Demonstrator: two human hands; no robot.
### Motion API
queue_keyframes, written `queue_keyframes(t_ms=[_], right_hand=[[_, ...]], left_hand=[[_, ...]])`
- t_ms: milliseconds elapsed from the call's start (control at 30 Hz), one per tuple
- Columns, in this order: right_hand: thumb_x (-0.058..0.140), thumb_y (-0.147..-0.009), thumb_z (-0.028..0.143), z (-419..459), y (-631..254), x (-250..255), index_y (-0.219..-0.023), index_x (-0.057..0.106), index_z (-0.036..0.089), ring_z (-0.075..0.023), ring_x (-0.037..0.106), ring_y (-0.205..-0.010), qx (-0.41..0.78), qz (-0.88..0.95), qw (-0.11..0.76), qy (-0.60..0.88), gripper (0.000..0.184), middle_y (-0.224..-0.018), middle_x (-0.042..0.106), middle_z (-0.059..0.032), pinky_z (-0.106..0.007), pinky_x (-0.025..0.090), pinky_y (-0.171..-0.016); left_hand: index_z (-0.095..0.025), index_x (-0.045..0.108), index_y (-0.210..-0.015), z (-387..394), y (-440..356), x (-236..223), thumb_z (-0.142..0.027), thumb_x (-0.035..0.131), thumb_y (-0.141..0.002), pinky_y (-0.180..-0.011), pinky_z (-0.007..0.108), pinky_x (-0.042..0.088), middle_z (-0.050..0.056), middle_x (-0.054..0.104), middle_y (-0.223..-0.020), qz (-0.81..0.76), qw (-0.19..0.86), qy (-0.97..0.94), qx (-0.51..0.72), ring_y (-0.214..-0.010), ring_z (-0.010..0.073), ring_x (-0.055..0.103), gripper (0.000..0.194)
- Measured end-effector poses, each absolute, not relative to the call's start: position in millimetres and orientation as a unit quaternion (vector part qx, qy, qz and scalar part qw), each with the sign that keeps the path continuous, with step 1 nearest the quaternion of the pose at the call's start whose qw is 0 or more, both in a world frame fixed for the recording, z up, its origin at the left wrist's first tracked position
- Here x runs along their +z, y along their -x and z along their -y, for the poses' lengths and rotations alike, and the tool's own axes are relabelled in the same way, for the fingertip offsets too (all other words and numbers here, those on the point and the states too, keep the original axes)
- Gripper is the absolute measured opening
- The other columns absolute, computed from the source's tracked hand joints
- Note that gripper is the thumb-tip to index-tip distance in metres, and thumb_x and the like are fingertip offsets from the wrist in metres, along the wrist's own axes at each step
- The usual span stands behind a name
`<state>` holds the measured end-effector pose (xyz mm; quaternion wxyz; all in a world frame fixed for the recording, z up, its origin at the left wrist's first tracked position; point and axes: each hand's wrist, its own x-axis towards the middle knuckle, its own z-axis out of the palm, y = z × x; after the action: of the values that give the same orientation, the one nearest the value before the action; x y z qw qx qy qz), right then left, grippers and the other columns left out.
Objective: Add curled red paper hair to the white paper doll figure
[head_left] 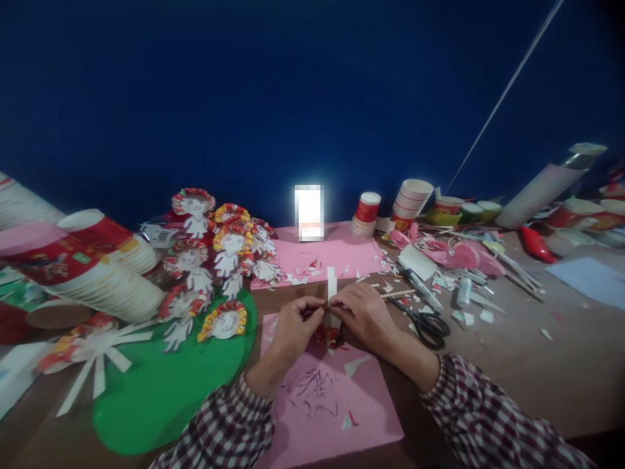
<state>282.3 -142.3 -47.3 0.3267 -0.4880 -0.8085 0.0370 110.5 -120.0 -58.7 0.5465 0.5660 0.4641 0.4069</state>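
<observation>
Both hands meet over a pink sheet [322, 417] with dark pen marks on it. My left hand [296, 324] is closed, its thumb and forefinger pinching a white paper strip [332, 281]. Against it, from the other side, my right hand [366, 317] pinches the same strip, which sticks up past the fingertips. Just below the fingers a red and white cut paper piece [328, 335] shows in part; whether it joins the strip is hidden. Black scissors [430, 327] lie right of my right hand, beside a marker [424, 290].
Paper-cut dolls with red and yellow curled hair [226, 321] rest on and behind a green sheet [166, 404] at left. Stacked paper cups [105, 280] lie tilted there. More cups [367, 212] stand at the back. Paper scraps [469, 318] and a small glue-like tube [464, 292] lie right.
</observation>
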Motion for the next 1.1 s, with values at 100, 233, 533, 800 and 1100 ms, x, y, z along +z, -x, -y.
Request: queue_keyframes(t_ms=[100,233,533,800,1100], right_hand=[[0.053,-0.089,0.028,141.9,-282.6,-46.3,-0.085,0.06,0.019,-0.0161,0.054,-0.081,0.035,0.812,0.324,0.485,0.012,-0.084,0.064,-0.0032,-0.03,0.036,-0.076],[0.053,-0.089,0.027,141.8,-282.5,-44.6,-0.084,0.06,0.019,-0.0161,0.054,-0.08,0.034,0.814,0.326,0.48,0.012,-0.083,0.064,-0.0029,-0.03,0.036,-0.076],[0.052,-0.09,0.028,141.7,-281.6,-43.7,-0.083,0.061,0.019,-0.0163,0.053,-0.079,0.027,0.813,0.325,0.482,0.014,-0.082,0.064,-0.0034,-0.03,0.036,-0.075],[0.052,-0.09,0.028,141.1,-282.4,-44.2,-0.083,0.061,0.019,-0.0159,0.054,-0.078,0.024,0.816,0.318,0.482,0.014,-0.081,0.064,-0.0032,-0.03,0.036,-0.075],[0.052,-0.09,0.027,141.0,-282.7,-43.0,-0.083,0.06,0.019,-0.0151,0.053,-0.079,0.032,0.814,0.323,0.482,0.013,-0.081,0.063,-0.0018,-0.029,0.035,-0.076]], left_hand=[[-0.013,0.069,-0.082,120.1,-110.3,-58.7,-0.02,0.064,-0.069,-0.069,0.025,0.049,0.008,0.071,-0.08,-0.464,0.543,-0.569,0.408,-0.074,0.0168,0.063,0.016],[-0.013,0.07,-0.082,119.6,-110.1,-58.7,-0.02,0.063,-0.069,-0.069,0.025,0.049,0.008,0.071,-0.081,-0.466,0.541,-0.57,0.406,-0.074,0.017,0.064,0.016],[-0.014,0.07,-0.082,119.2,-108.9,-63.2,-0.021,0.062,-0.071,-0.068,0.025,0.049,0.008,0.071,-0.081,-0.458,0.539,-0.579,0.406,-0.073,0.0166,0.063,0.016],[-0.013,0.069,-0.083,119.0,-110.4,-59.5,-0.02,0.063,-0.07,-0.067,0.024,0.049,0.007,0.07,-0.081,-0.465,0.548,-0.566,0.404,-0.073,0.0161,0.063,0.016],[-0.012,0.069,-0.082,120.3,-109.7,-56.8,-0.02,0.063,-0.07,-0.067,0.025,0.049,0.008,0.07,-0.08,-0.468,0.545,-0.57,0.399,-0.072,0.0165,0.063,0.016]])
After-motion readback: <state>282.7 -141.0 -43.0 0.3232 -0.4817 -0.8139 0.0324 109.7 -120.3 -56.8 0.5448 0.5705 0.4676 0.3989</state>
